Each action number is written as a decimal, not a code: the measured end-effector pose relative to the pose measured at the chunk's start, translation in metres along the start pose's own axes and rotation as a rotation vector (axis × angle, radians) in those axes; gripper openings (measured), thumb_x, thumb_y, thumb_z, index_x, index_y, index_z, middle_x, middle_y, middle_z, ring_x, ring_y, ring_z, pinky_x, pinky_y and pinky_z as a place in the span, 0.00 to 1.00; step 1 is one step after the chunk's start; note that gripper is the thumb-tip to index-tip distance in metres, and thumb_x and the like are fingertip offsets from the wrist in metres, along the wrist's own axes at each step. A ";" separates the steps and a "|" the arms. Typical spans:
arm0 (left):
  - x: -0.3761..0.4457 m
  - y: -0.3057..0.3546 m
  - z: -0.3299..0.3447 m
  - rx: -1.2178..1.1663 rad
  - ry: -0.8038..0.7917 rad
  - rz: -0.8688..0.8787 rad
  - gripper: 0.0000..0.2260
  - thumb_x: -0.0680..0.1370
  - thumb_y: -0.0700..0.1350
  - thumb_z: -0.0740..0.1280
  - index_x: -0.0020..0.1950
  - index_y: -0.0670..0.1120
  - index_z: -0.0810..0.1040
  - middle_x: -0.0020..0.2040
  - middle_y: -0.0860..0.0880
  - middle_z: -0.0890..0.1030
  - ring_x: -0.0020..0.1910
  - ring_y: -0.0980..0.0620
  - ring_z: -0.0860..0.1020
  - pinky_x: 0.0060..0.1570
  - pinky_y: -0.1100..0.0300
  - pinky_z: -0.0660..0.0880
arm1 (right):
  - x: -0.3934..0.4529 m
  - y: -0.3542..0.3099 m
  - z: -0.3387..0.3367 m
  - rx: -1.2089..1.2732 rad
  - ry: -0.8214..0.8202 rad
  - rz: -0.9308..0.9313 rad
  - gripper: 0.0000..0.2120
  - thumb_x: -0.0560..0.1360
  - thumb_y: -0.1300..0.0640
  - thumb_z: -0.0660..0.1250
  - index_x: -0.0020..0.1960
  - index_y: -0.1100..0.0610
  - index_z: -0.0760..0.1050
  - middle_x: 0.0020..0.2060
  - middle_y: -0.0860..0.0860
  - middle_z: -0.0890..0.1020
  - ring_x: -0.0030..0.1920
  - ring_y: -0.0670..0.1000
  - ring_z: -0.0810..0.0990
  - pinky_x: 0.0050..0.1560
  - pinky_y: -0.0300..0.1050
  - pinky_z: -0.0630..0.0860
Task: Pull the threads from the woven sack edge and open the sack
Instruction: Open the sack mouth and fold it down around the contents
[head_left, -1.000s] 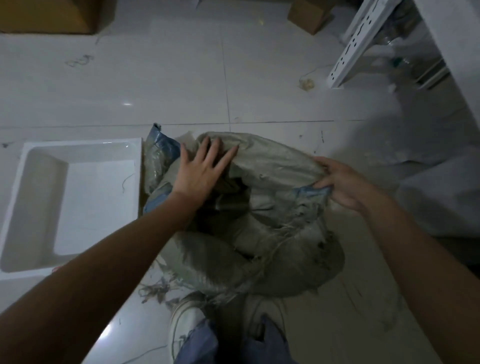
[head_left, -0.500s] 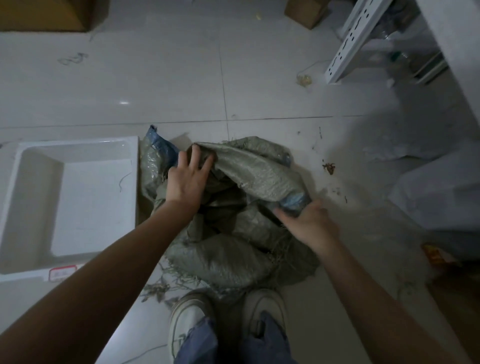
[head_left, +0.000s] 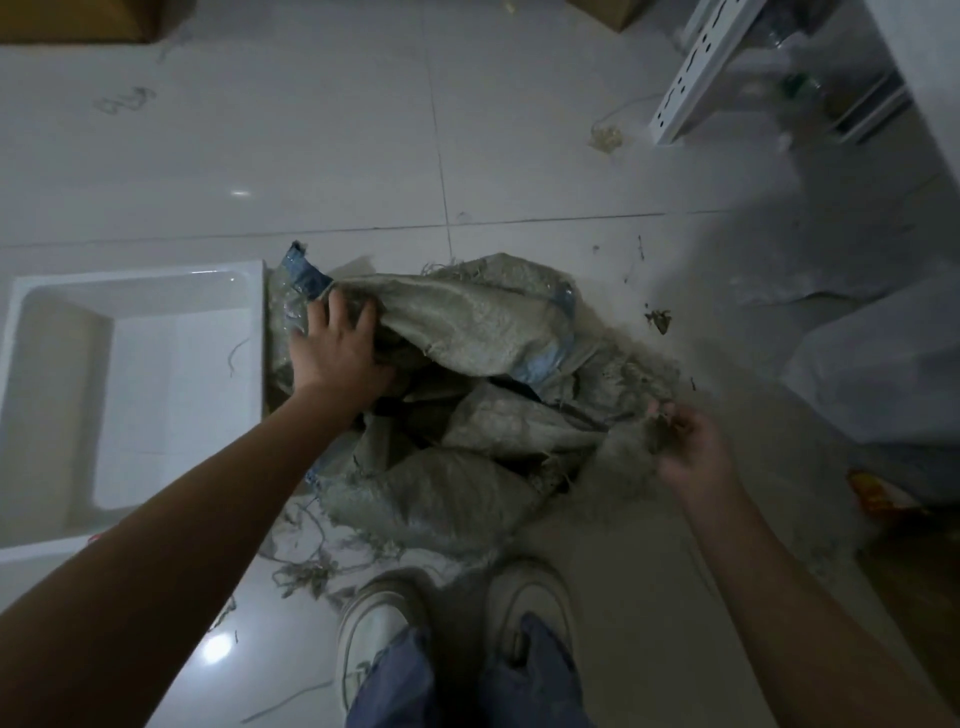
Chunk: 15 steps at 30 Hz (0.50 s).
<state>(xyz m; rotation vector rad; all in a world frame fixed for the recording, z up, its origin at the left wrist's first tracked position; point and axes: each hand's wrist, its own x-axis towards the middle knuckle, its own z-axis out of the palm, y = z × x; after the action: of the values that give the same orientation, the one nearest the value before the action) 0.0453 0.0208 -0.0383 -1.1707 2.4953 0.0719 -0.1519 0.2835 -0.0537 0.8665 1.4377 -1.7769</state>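
A grey-green woven sack (head_left: 467, 332) with blue stripes lies crumpled on the tiled floor in front of my feet, its mouth gaping with a dark hollow inside. My left hand (head_left: 337, 353) grips the sack's upper left edge, fingers curled over the fabric. My right hand (head_left: 685, 441) is blurred at the sack's right side, fingers pinched on a clump of frayed threads (head_left: 657, 428) drawn away from the edge. More loose threads (head_left: 311, 566) lie on the floor at the sack's lower left.
A white rectangular tub (head_left: 135, 280) sits just left of the sack. My two white shoes (head_left: 374, 623) stand below it. A white perforated rack (head_left: 696, 67) and white bags (head_left: 883, 364) are on the right, cardboard boxes along the far edge.
My right hand let go of the sack's blue-striped edge and moved out to the right with a clump of threads. The left hand shifted left along the rim, and the mouth gapes wider.
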 end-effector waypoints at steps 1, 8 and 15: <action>0.001 0.001 0.000 -0.015 -0.026 -0.011 0.37 0.73 0.61 0.63 0.77 0.51 0.51 0.76 0.40 0.52 0.74 0.38 0.55 0.66 0.43 0.65 | 0.005 0.000 -0.004 -0.061 0.065 0.012 0.04 0.54 0.73 0.65 0.26 0.68 0.77 0.29 0.62 0.78 0.27 0.55 0.81 0.31 0.46 0.81; 0.005 0.012 0.003 -0.034 -0.058 -0.021 0.34 0.75 0.63 0.58 0.76 0.48 0.55 0.77 0.40 0.52 0.76 0.37 0.52 0.70 0.37 0.59 | -0.040 0.023 0.022 -1.212 0.336 -1.089 0.24 0.70 0.48 0.66 0.56 0.66 0.72 0.52 0.64 0.77 0.53 0.64 0.77 0.49 0.53 0.74; 0.003 0.016 0.006 -0.099 0.047 -0.041 0.33 0.76 0.58 0.61 0.76 0.46 0.56 0.77 0.39 0.51 0.77 0.39 0.49 0.71 0.36 0.57 | -0.025 0.077 0.072 -1.546 0.077 -0.560 0.40 0.70 0.41 0.68 0.72 0.57 0.56 0.67 0.60 0.67 0.65 0.62 0.69 0.58 0.55 0.73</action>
<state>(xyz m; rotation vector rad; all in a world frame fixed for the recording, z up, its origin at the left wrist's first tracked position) 0.0329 0.0304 -0.0465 -1.2767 2.5327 0.1608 -0.0793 0.2034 -0.0614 -0.3319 2.5334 -0.4245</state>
